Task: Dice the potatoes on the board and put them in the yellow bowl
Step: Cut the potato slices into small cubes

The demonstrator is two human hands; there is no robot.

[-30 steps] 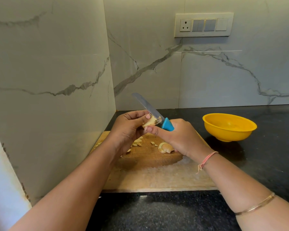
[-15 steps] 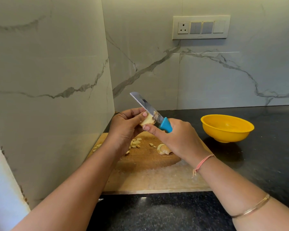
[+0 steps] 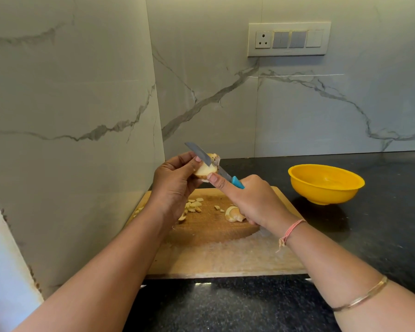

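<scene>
- I judge this to be the cutting step, done in the air above the board [image 3: 225, 255] and not on it. My left hand [image 3: 175, 178] holds a potato chunk [image 3: 205, 170], fingers and thumb curled round its far side.
- My right hand [image 3: 254, 200] is wrapped round the blue handle of the knife [image 3: 210, 160]. Its thumb reaches forward and presses on the near side of the chunk. The blade lies across the top of the chunk, tip pointing up and to the left.
- I can't tell how deep the edge sits in the flesh, because the blade itself hides the cut.
- The rest of the potato is on the board: small diced bits [image 3: 193, 206] just below my left wrist, and a larger piece [image 3: 234, 213] partly hidden behind my right hand.
- The yellow bowl [image 3: 326, 195] stands on the dark counter [image 3: 381, 224] to the right of the board, well apart from both hands. No potato shows in it from here, so I judge the transfer not yet begun.
- The next move calls for drawing the blade through toward my thumb with light, steady pressure, so the bits drop onto the board and the edge stops short of my skin. After that, the larger piece needs dicing before anything goes to the bowl.
</scene>
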